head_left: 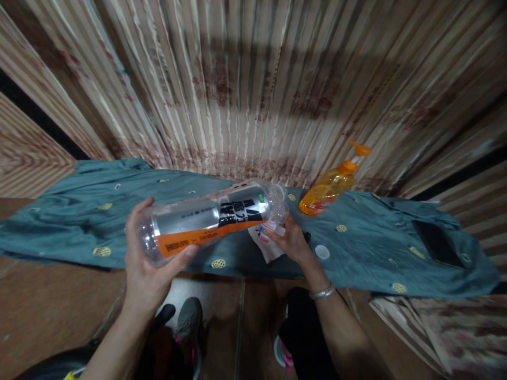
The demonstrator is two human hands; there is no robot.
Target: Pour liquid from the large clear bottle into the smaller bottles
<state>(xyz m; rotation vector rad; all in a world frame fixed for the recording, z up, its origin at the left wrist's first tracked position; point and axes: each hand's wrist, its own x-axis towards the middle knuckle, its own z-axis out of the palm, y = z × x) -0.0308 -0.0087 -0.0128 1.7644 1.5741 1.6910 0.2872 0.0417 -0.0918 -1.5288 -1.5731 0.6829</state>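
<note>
A large clear plastic bottle [198, 219] with a silver and orange label lies tilted across the middle, held above the cloth. My left hand [152, 269] wraps its left end, thumb along the orange part of the label. At the narrower right end, my right hand [292, 240] is closed at the bottle's neck; some fingertips are hidden there. A small whitish piece shows by the right thumb, too blurred to name. Below the neck is a white printed packet or cloth [269, 249], partly covered by bottle and hand. A white round disc [322, 252] lies right of my right hand.
An orange pump bottle [327, 187] stands at the back, right of centre. Farther right lies a dark phone [438, 243]. Green patterned cloth [368, 237] covers the narrow surface, with a striped curtain [245, 95] rising behind. My shoes [190, 322] are below the front edge.
</note>
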